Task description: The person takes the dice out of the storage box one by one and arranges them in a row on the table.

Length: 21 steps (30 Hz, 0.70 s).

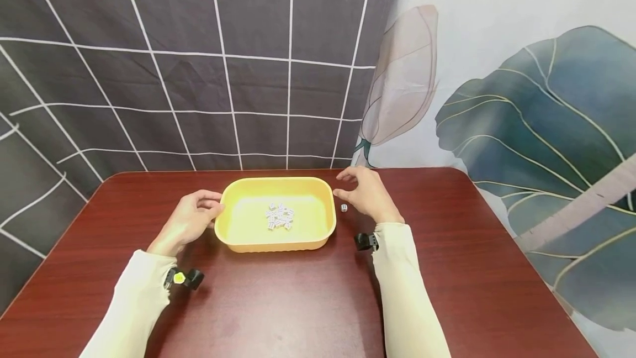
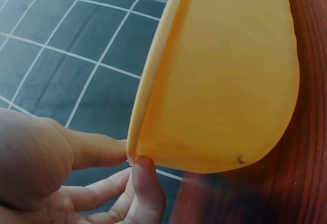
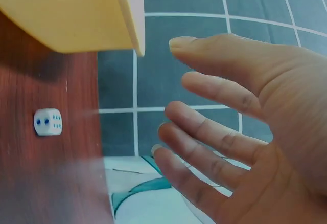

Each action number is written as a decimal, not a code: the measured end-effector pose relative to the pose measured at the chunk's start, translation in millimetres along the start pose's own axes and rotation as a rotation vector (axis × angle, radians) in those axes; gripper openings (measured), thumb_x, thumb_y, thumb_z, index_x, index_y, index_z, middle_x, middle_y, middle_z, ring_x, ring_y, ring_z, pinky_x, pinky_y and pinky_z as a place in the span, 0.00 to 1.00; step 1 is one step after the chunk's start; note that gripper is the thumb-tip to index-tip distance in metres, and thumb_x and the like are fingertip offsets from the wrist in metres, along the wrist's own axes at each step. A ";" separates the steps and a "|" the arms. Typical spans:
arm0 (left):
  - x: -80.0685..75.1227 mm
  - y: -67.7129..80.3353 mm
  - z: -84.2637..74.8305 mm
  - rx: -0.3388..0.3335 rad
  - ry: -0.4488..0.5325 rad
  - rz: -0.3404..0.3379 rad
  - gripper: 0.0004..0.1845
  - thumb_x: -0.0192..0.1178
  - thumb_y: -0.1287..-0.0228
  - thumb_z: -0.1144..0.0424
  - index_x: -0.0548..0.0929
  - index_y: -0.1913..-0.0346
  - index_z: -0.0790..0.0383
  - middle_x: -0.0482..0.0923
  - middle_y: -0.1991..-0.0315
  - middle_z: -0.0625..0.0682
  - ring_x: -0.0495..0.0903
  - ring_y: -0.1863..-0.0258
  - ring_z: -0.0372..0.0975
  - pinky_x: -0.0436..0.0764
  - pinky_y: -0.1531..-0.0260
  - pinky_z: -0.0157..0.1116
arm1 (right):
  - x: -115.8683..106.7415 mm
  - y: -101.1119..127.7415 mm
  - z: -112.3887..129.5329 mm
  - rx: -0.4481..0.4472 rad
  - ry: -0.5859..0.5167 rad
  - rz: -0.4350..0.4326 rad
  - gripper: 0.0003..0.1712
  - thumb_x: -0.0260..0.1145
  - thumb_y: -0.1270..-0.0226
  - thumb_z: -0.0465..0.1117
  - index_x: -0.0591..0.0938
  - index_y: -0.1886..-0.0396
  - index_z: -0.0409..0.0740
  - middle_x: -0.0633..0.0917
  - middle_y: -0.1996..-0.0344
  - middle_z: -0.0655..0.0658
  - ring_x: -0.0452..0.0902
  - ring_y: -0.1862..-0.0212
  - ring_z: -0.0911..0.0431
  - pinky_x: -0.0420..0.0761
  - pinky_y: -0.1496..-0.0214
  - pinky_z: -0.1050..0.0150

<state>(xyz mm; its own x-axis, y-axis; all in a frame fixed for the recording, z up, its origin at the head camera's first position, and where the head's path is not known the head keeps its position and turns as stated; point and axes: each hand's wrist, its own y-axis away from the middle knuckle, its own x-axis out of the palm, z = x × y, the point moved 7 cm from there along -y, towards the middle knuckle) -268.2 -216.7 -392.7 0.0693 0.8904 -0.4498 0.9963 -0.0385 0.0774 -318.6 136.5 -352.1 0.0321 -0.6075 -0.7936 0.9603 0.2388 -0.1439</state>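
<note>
A dark cloth with a white grid (image 1: 255,21) is hung behind the reddish-brown wood-grain bench (image 1: 278,303). On the bench, toward its far edge, a yellow rounded tray (image 1: 275,248) is placed; it seems to be made of thin plastic, so it should be light, fairly stiff and slightly slippery, best held by the rim at its 2 short ends and kept level. Its left-end rim is pinched between thumb and fingers of the left hand (image 1: 187,220). Nothing is held by the right hand (image 1: 367,193), whose parted fingers are poised just beside the right end. Inside the tray, a cluster of white dice (image 1: 280,216) is gathered; hard and light, they would probably be sent sliding by any tilt. Outside, 1 loose die (image 1: 344,208) is left near the right hand, best pinched by opposite faces.
</note>
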 end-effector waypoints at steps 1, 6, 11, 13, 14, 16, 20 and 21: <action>0.1 0.1 0.3 0.000 0.000 0.001 0.21 0.57 0.27 0.68 0.72 0.37 0.78 0.79 0.50 0.70 0.82 0.66 0.34 0.85 0.67 0.31 | 1.6 0.5 1.5 -0.004 -0.006 -0.003 0.22 0.75 0.37 0.43 0.85 0.45 0.43 0.86 0.49 0.41 0.81 0.43 0.46 0.80 0.38 0.50; -0.5 0.8 1.5 0.000 -0.006 -0.004 0.21 0.57 0.27 0.68 0.72 0.37 0.77 0.80 0.51 0.69 0.82 0.66 0.35 0.84 0.67 0.30 | 9.1 0.6 13.1 -0.056 -0.025 -0.016 0.23 0.76 0.38 0.44 0.85 0.43 0.44 0.86 0.48 0.43 0.82 0.45 0.47 0.82 0.40 0.52; 0.2 -0.1 1.9 0.004 -0.010 -0.007 0.21 0.57 0.27 0.68 0.73 0.37 0.77 0.80 0.51 0.68 0.82 0.66 0.35 0.84 0.68 0.30 | 16.8 0.0 24.8 -0.130 -0.032 -0.014 0.24 0.77 0.39 0.43 0.86 0.44 0.44 0.84 0.50 0.41 0.82 0.52 0.47 0.84 0.47 0.55; 0.8 -0.4 1.5 0.008 -0.009 -0.006 0.21 0.58 0.27 0.68 0.73 0.37 0.77 0.80 0.52 0.68 0.82 0.66 0.35 0.84 0.68 0.30 | 20.6 -0.2 28.3 -0.150 -0.024 -0.007 0.24 0.77 0.40 0.43 0.86 0.44 0.44 0.83 0.53 0.40 0.81 0.54 0.47 0.82 0.49 0.57; 1.2 -0.6 1.3 0.011 -0.010 -0.005 0.21 0.57 0.27 0.68 0.73 0.37 0.77 0.80 0.52 0.68 0.82 0.67 0.35 0.84 0.68 0.30 | 22.5 -0.4 29.6 -0.160 -0.017 -0.004 0.24 0.78 0.40 0.43 0.86 0.44 0.43 0.83 0.53 0.40 0.80 0.55 0.47 0.80 0.50 0.57; 1.8 -0.7 0.8 0.012 -0.008 -0.005 0.21 0.58 0.27 0.68 0.73 0.37 0.77 0.80 0.52 0.68 0.82 0.67 0.35 0.84 0.68 0.30 | 26.2 -0.3 32.1 -0.177 -0.001 0.004 0.24 0.78 0.40 0.43 0.86 0.44 0.43 0.82 0.55 0.38 0.77 0.57 0.47 0.77 0.52 0.59; 1.4 -0.2 0.7 0.011 -0.006 -0.007 0.21 0.58 0.27 0.68 0.73 0.37 0.77 0.80 0.51 0.69 0.82 0.67 0.34 0.84 0.68 0.30 | 32.8 0.1 35.7 -0.196 0.024 0.014 0.24 0.77 0.40 0.43 0.86 0.44 0.43 0.81 0.57 0.38 0.72 0.57 0.49 0.72 0.53 0.59; 1.1 -0.1 0.8 0.009 -0.005 -0.009 0.21 0.58 0.27 0.68 0.73 0.37 0.77 0.80 0.51 0.70 0.82 0.67 0.34 0.85 0.68 0.30 | 34.5 0.3 36.6 -0.197 0.026 0.022 0.24 0.77 0.40 0.43 0.86 0.43 0.43 0.81 0.56 0.38 0.72 0.56 0.49 0.72 0.52 0.59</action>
<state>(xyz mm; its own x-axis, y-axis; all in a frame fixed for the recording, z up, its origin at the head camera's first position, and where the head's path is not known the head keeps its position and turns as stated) -268.2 -216.1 -393.9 0.0602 0.8884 -0.4552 0.9973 -0.0344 0.0647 -307.1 87.8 -357.9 0.0431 -0.5817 -0.8123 0.8867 0.3969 -0.2372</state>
